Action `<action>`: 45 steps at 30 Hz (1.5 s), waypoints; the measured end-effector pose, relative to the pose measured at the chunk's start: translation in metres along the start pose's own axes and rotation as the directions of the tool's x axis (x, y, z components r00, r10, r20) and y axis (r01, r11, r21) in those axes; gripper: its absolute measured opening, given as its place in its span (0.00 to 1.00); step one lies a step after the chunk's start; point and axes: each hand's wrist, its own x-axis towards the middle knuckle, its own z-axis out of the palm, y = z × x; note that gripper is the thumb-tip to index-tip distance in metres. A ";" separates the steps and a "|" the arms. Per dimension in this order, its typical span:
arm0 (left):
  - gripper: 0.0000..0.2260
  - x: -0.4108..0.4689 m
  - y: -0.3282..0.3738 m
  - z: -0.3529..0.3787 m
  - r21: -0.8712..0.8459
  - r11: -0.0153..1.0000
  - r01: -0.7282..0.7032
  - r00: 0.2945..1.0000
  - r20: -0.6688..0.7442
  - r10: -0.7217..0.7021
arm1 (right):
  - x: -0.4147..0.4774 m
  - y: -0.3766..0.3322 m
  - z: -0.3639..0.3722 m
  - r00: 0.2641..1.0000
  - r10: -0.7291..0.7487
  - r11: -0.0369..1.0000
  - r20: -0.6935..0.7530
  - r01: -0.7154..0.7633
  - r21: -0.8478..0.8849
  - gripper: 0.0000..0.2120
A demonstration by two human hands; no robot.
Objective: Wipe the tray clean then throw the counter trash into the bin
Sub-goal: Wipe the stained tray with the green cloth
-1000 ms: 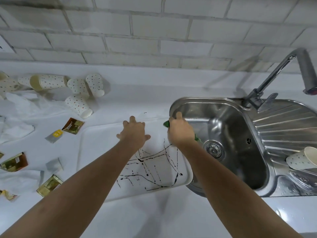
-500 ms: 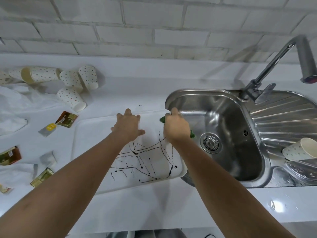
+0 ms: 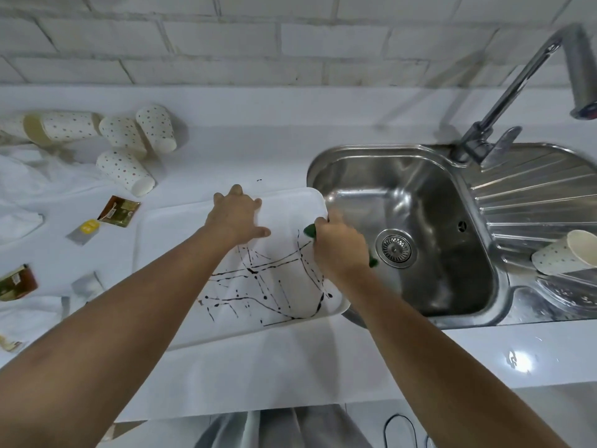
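- Though the sachets (image 3: 119, 211) at centre left carry labels, their print is too blurred to read.
- The white tray (image 3: 181, 253), streaked with dark lines, lies mid-frame on the desk (image 3: 258, 150), its right end overhanging the sink (image 3: 420, 150).
- The left hand (image 3: 234, 215) rests on the tray's upper edge, fingers spread.
- The right hand (image 3: 339, 247) curls its fingers round a green cloth (image 3: 310, 230) at the tray's right edge.

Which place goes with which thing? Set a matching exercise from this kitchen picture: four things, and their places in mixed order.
Things:
1 green cloth
2 drain
3 lone cup
4 dark streaks

Places:
A on the tray
B on the draining board
C in the right hand
D at the bottom of the sink

Pairs: 1-C, 2-D, 3-B, 4-A.
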 end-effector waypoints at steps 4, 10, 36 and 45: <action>0.36 0.002 -0.002 0.002 0.041 0.999 -0.021 1.000 0.003 0.020 | -0.063 0.014 0.008 0.997 -0.048 0.999 0.054 0.047 0.014 0.04; 0.35 -0.001 -0.001 0.000 0.011 1.000 -0.023 1.000 0.004 0.023 | 0.007 -0.001 0.001 0.999 0.020 0.998 -0.034 -0.018 0.053 0.05; 0.32 -0.012 0.007 -0.004 0.001 0.999 0.040 0.999 0.003 -0.040 | -0.100 -0.035 0.002 0.870 -0.418 0.908 0.263 0.389 0.157 0.16; 0.30 -0.014 0.011 -0.002 -0.010 0.999 0.047 0.999 -0.018 -0.047 | -0.087 0.011 0.000 0.865 -0.397 0.918 0.305 0.379 0.118 0.19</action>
